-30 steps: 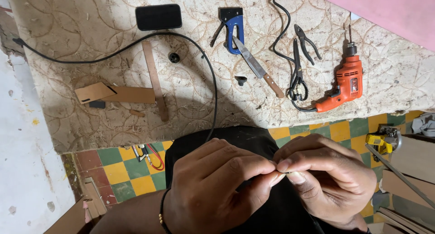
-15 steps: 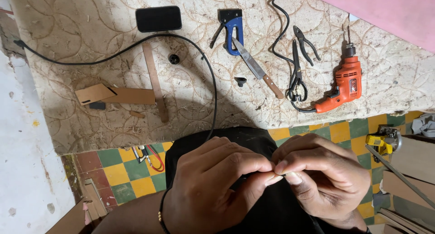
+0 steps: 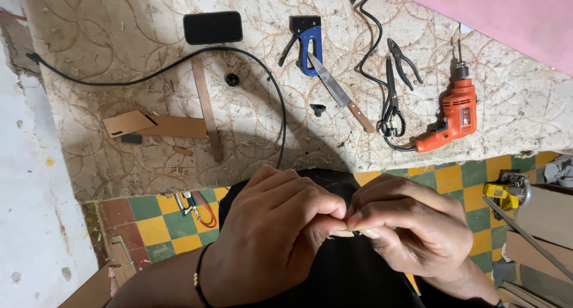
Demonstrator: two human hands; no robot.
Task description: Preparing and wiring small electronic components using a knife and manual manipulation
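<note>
Worn patterned mattress [image 3: 149,159] bearing an orange drill [image 3: 452,116], knife [image 3: 338,92], blue staple gun [image 3: 307,36], pliers [image 3: 403,58], scissors [image 3: 391,105], black cable [image 3: 262,69], phone [image 3: 212,27] and cardboard scraps [image 3: 155,126].

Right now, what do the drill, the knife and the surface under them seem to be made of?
Drill: body looks like moulded orange plastic, slightly glossy; the front part and bit look like dull grey metal.
Knife: pale, reflective blade, probably steel; brown handle, likely wood.
Surface: beige quilted fabric with stitched circles, like a worn, stained mattress, littered with shavings.
</note>
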